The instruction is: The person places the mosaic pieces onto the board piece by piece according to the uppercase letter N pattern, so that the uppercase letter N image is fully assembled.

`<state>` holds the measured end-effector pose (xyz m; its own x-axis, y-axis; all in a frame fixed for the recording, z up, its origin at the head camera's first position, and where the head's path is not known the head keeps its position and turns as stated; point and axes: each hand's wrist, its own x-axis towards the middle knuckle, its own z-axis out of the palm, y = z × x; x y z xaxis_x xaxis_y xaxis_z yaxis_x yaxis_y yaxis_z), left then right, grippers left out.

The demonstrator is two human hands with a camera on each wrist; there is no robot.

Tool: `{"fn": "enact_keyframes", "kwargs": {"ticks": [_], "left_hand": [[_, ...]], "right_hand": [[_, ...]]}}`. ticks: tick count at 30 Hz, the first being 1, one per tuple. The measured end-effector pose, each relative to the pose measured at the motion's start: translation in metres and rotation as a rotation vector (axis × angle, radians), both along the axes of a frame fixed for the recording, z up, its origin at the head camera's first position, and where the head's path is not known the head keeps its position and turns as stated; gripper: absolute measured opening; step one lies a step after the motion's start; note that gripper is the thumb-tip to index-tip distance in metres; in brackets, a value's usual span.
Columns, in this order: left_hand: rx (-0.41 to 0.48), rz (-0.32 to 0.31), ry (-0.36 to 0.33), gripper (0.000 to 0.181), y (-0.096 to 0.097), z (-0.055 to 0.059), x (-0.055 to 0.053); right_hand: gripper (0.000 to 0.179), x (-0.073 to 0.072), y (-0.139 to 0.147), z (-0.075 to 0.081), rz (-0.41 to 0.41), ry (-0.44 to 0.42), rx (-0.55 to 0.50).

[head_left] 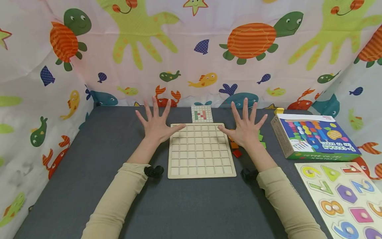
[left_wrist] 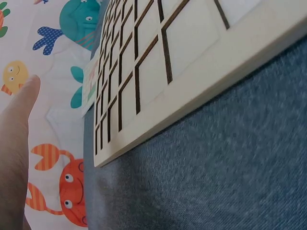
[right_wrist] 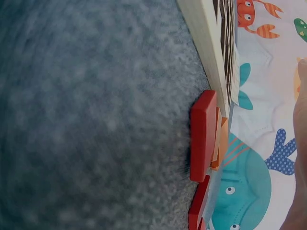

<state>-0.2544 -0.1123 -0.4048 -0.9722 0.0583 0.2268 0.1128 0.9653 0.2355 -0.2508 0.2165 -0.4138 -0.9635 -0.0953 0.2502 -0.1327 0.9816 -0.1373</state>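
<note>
My left hand (head_left: 158,127) is raised with its fingers spread, at the left side of a pale wooden grid board (head_left: 201,176). Opposite it, my right hand (head_left: 245,131) also spreads its fingers, thumb tip over the board's right edge in the head view. Neither hand holds anything. Partly hidden behind the right hand lie a red block (head_left: 237,153), an orange block (head_left: 234,145) and green blocks (head_left: 263,144). In the right wrist view a red block (right_wrist: 203,136) rests beside the board's edge. A small pattern card (head_left: 201,114) with coloured squares lies just beyond the board.
At the right sits a colourful game box (head_left: 319,136), with a yellow block (head_left: 279,110) at its far left corner. Nearer me lies a number-and-shape puzzle board (head_left: 343,199). A printed curtain (head_left: 191,49) borders the dark table (head_left: 197,205) behind and at the sides.
</note>
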Motion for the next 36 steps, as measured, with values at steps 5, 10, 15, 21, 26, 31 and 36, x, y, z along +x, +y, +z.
{"fn": "enact_keyframes", "kwargs": {"ticks": [5,10,15,21,26,31,36], "left_hand": [[0.009,-0.008,-0.01,0.11,-0.001,-0.002,0.002],[-0.001,-0.007,-0.014,0.111,-0.002,-0.004,0.001],[0.031,-0.045,-0.016,0.109,-0.005,-0.007,0.003],[0.26,-0.209,-0.045,0.07,-0.013,-0.015,0.024],[0.344,-0.334,-0.182,0.071,-0.023,-0.025,0.047],[0.251,-0.455,-0.287,0.096,-0.032,-0.036,0.061],[0.203,-0.504,-0.309,0.107,-0.035,-0.045,0.068]], "right_hand": [[0.106,0.001,-0.001,-0.002,0.01,-0.033,-0.003],[0.106,0.0,-0.001,-0.003,0.007,-0.057,-0.018],[0.089,0.002,0.003,-0.006,0.059,-0.1,-0.229],[0.032,0.011,0.015,-0.007,0.12,-0.129,-0.421],[0.029,0.021,0.02,-0.006,0.099,-0.187,-0.398],[0.036,0.026,0.021,-0.003,0.1,-0.224,-0.4],[0.035,0.027,0.022,-0.004,0.097,-0.229,-0.365]]}}
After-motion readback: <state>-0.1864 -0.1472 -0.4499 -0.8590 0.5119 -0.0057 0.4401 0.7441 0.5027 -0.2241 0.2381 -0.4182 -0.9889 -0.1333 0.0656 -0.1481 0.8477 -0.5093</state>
